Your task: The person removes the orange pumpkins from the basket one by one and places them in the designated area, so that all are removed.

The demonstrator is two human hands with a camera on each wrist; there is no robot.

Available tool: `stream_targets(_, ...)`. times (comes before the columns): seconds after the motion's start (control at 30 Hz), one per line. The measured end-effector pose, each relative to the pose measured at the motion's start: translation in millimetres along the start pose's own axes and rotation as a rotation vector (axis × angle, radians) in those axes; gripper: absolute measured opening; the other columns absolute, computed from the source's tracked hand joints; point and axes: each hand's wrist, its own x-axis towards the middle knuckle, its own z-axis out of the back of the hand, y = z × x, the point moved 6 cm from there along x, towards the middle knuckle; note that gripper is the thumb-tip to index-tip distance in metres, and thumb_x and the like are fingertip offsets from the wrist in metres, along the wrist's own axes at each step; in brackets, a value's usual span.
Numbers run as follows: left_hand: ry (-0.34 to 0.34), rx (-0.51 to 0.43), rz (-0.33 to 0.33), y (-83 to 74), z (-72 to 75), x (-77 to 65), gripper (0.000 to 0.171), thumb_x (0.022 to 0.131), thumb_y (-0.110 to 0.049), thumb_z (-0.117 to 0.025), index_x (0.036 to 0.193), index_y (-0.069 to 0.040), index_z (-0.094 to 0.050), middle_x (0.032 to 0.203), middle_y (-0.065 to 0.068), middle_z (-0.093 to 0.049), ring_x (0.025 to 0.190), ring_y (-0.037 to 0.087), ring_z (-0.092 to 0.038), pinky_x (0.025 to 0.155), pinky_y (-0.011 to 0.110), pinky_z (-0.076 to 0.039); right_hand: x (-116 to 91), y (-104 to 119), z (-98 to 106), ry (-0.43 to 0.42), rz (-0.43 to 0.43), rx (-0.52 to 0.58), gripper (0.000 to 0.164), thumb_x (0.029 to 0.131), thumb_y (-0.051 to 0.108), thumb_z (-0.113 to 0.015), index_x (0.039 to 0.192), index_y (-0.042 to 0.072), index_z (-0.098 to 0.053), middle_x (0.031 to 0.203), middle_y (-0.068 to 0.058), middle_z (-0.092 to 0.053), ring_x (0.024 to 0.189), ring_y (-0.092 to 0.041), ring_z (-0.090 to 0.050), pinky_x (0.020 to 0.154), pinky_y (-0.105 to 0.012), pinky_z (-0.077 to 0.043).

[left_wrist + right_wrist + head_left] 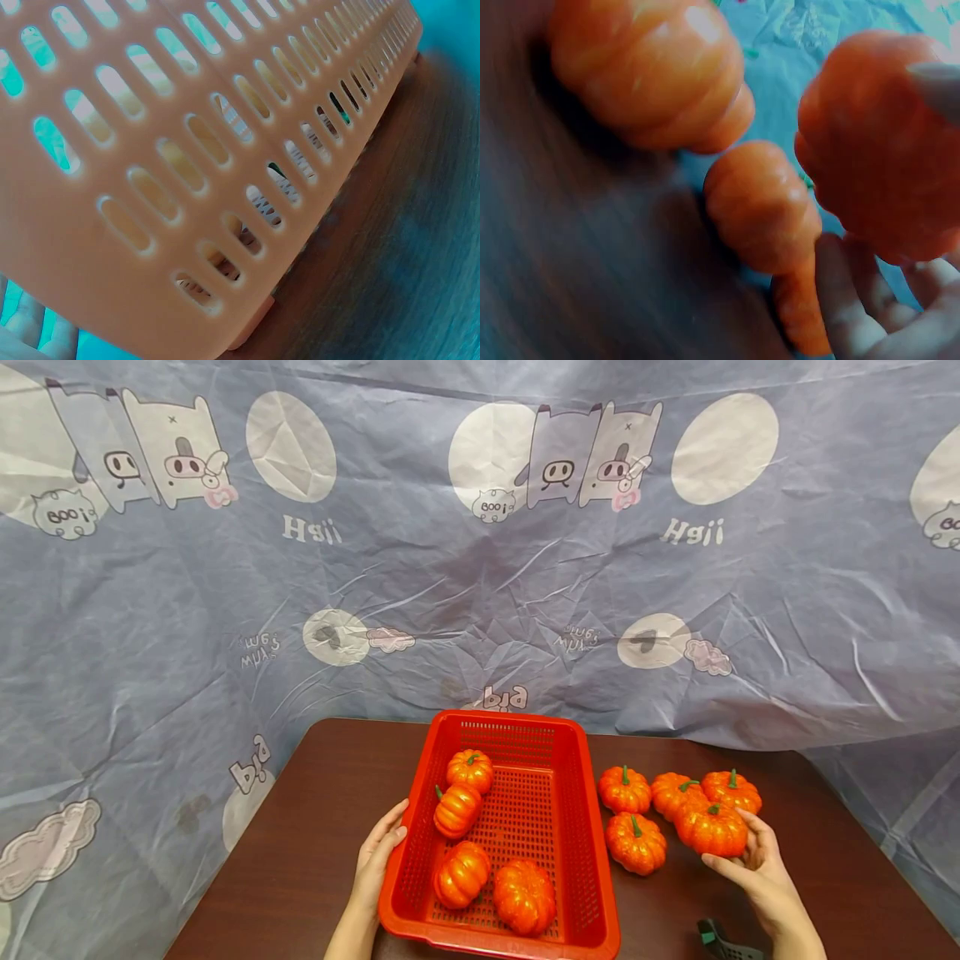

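Note:
A red plastic basket (595, 827) with slotted walls stands on the brown table. Several shiny orange pumpkins with ridged sides, such as this pumpkin (461, 874), lie inside it, mostly along its left and near parts. At the basket's left rim is my left hand (375, 852), thumb and fingertips against the outer edge; the left wrist view shows its fingers at the lower left corner beside the slotted wall. My right hand (761, 864) grips a green-stemmed pumpkin (711, 829) between thumb and fingers. In the right wrist view this pumpkin (885, 150) appears higher than those around it.
Right of the basket sit several more pumpkins, among them a near one (636, 845) and a far one (731, 790). A small black and green object (723, 939) shows by my right wrist. A grey-blue printed curtain (480, 585) hangs behind the table (300, 843).

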Motion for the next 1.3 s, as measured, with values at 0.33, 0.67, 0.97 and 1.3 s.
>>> stream_targets(0.33, -0.037, 0.011, 0.028, 2.3, 1.9, 1.1, 0.047, 0.098, -0.009, -0.043, 0.142, 0.005, -0.032, 0.13, 0.002, -0.052, 0.11, 0.017, -0.056, 0.088, 0.032, -0.048, -5.0, -13.1, 8.7, 0.001, -0.196, -0.098, 0.074, 0.078, -0.015, -0.063, 0.131, 0.025, -0.03, 0.121, 0.014, -0.042, 0.099, 0.005, -0.054, 0.074, -0.017, -0.048)
stream_targets(0.67, -0.036, 0.02, 0.024, 0.6, 1.0, 0.5, 0.047, 0.097, -0.009, -0.043, 0.141, 0.005, -0.034, 0.13, 0.002, -0.053, 0.11, 0.017, -0.056, 0.088, 0.032, -0.048, -7.5, -18.4, 11.0, -0.036, -0.251, -0.156, 0.076, 0.076, -0.012, -0.068, 0.128, 0.029, -0.031, 0.117, 0.018, -0.043, 0.097, 0.009, -0.053, 0.072, -0.016, -0.047)
stream_targets(0.97, -0.038, 0.029, 0.031, -0.1, 0.6, 0.1, 0.047, 0.097, -0.01, -0.044, 0.141, 0.004, -0.035, 0.13, 0.001, -0.053, 0.11, 0.018, -0.056, 0.089, 0.032, -0.048, -8.6, -26.1, 14.4, -0.021, -0.337, -0.339, 0.078, 0.077, -0.004, -0.071, 0.133, 0.03, -0.028, 0.124, 0.008, -0.035, 0.094, 0.014, -0.046, 0.073, -0.014, -0.045)
stream_targets(1.3, -0.038, 0.03, 0.027, -0.2, 0.9, 0.0, 0.047, 0.097, -0.01, -0.044, 0.141, 0.004, -0.035, 0.129, 0.002, -0.053, 0.109, 0.018, -0.057, 0.088, 0.032, -0.048, -8.5, -21.8, 12.1, 0.092, -0.43, -0.49, 0.091, 0.083, 0.012, -0.07, 0.149, 0.003, -0.009, 0.143, -0.012, -0.027, 0.115, 0.001, -0.044, 0.077, -0.012, -0.041)
